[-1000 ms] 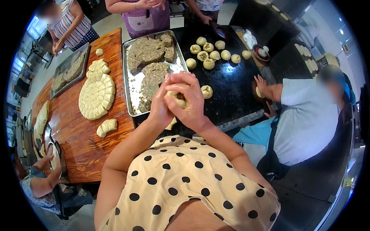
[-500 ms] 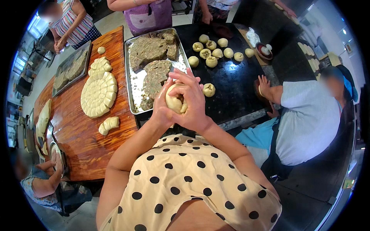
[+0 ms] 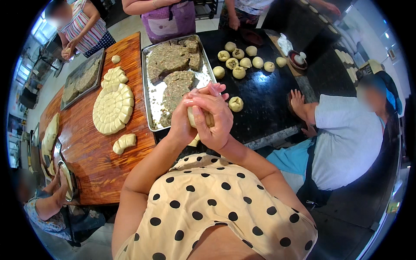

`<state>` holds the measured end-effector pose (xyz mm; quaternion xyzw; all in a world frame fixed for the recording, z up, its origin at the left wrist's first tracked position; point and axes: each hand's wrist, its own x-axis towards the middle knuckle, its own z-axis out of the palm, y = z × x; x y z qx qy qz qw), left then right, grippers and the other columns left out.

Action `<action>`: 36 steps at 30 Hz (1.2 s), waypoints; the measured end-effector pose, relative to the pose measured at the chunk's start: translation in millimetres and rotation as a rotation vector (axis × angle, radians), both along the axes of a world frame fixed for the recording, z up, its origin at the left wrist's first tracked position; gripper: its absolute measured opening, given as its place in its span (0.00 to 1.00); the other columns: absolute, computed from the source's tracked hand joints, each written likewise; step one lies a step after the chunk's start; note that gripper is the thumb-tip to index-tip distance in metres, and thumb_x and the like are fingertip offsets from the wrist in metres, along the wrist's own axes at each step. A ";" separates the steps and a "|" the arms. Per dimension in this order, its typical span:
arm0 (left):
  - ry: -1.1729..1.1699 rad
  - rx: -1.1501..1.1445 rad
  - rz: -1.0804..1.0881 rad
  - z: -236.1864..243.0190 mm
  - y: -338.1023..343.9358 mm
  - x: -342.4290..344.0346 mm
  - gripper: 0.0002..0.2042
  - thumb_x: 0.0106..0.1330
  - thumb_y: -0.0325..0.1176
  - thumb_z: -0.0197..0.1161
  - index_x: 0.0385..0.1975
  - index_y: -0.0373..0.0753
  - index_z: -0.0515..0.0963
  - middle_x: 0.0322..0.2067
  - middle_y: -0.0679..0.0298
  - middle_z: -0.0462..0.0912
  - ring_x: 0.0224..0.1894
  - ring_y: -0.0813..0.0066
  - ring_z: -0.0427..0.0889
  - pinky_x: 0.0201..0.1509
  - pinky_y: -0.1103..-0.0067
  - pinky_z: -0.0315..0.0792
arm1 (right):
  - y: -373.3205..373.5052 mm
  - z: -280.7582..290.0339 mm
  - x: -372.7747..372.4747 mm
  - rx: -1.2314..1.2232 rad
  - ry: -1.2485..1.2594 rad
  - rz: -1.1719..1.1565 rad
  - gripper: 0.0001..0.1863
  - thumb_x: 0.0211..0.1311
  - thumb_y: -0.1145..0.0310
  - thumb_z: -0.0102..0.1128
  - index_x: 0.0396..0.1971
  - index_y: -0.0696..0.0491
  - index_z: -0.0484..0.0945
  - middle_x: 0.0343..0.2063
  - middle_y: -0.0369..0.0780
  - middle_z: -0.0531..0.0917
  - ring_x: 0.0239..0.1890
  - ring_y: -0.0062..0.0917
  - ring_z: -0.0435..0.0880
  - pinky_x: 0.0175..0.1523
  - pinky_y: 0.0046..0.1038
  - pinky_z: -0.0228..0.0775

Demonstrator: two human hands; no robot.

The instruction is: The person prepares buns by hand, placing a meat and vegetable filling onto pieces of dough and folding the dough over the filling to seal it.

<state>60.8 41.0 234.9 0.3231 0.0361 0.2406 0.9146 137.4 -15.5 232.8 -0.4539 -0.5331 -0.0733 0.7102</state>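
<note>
My left hand (image 3: 181, 121) and my right hand (image 3: 214, 112) are wrapped together around a pale dough ball (image 3: 191, 118), mostly hidden by overlapping fingers. Just beyond them lies a metal tray (image 3: 151, 99) holding large slabs of speckled, brownish filling (image 3: 171, 65) on a white or silvery lining. Several filled dough balls (image 3: 238, 72) rest on the black worktop (image 3: 264, 117) to the upper right, some with gathered, partly open tops. A separate ball (image 3: 236, 104) sits just right of my hands. Left of the tray, a round of cut dough pieces (image 3: 112, 111) lies on wood.
The wooden table (image 3: 86, 160) carries a second filling tray (image 3: 81, 80) and small dough groups (image 3: 124, 144). Co-workers stand around: one at lower left (image 3: 45, 208), one at right (image 3: 344, 141), others across. A dish (image 3: 298, 60) and white cloth (image 3: 284, 43) are at upper right.
My right fingers have closed over the dough, which showed more half a second ago. The co-workers' hands have shifted slightly, and the whole view has moved a little.
</note>
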 end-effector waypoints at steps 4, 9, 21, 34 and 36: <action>0.075 -0.041 -0.034 3.1 4.6 -6.1 0.28 0.75 0.49 0.37 0.63 0.32 0.65 0.62 0.51 0.69 0.63 0.60 0.70 0.67 0.66 0.65 | -8.6 8.6 0.9 -0.082 0.067 0.066 0.17 0.57 0.66 0.67 0.45 0.56 0.77 0.55 0.48 0.76 0.62 0.38 0.72 0.69 0.43 0.57; 0.148 0.116 -0.008 -0.1 8.2 -12.4 0.27 0.77 0.48 0.36 0.64 0.33 0.63 0.61 0.52 0.70 0.61 0.65 0.74 0.65 0.70 0.68 | -23.4 25.6 16.2 -0.259 -0.315 -0.010 0.17 0.60 0.65 0.66 0.47 0.57 0.79 0.58 0.48 0.76 0.65 0.40 0.70 0.70 0.43 0.56; 0.177 -0.143 -0.188 5.0 22.9 3.3 0.27 0.76 0.48 0.38 0.63 0.33 0.65 0.59 0.51 0.72 0.58 0.60 0.76 0.64 0.67 0.71 | -11.4 7.3 6.4 -0.220 -0.058 0.123 0.24 0.69 0.69 0.52 0.62 0.63 0.66 0.52 0.48 0.81 0.60 0.42 0.77 0.69 0.43 0.57; 0.185 -0.250 0.168 -10.6 -1.1 14.0 0.21 0.75 0.45 0.45 0.55 0.34 0.71 0.52 0.53 0.78 0.52 0.63 0.81 0.56 0.72 0.77 | 0.1 -19.2 11.0 -0.210 0.012 -0.103 0.12 0.66 0.75 0.55 0.46 0.60 0.82 0.46 0.46 0.85 0.53 0.42 0.82 0.65 0.39 0.66; 0.273 -0.301 0.192 -21.6 0.2 10.3 0.20 0.75 0.45 0.46 0.54 0.35 0.72 0.50 0.53 0.79 0.50 0.62 0.82 0.57 0.71 0.77 | -0.1 -40.1 -0.7 -0.221 -0.042 -0.197 0.17 0.68 0.76 0.52 0.55 0.60 0.77 0.49 0.47 0.83 0.56 0.43 0.80 0.62 0.39 0.68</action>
